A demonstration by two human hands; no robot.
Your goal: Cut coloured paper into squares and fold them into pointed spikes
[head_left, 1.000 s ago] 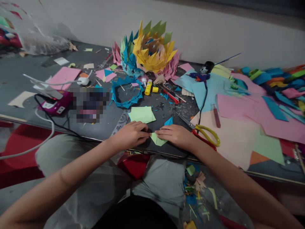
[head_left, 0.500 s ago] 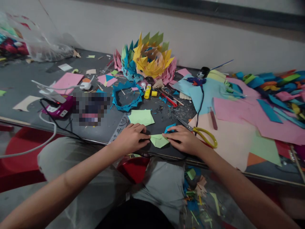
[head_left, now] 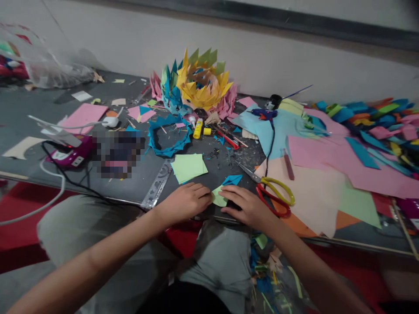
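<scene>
A small folded light-green paper lies at the table's front edge between my hands. My left hand has its fingers closed on the paper's left side. With the fingertips of my right hand the paper's upper right part is held down, the thumb lower and apart from them. Just beyond the right fingers sits a folded blue paper piece. A stack of green paper sheets lies beyond my left hand, beside a clear ruler. Scissors with yellow and red handles lie right of my right hand.
A blue paper ring, a yellow glue stick and a spiky paper model stand farther back. A glue gun with its cord lies on large coloured sheets. Left are a purple power strip and a blurred patch.
My hands have drawn closer together around the green paper, and less of it shows. The right thumb has spread from the fingers. The blue folded piece is more exposed. The view has shifted slightly.
</scene>
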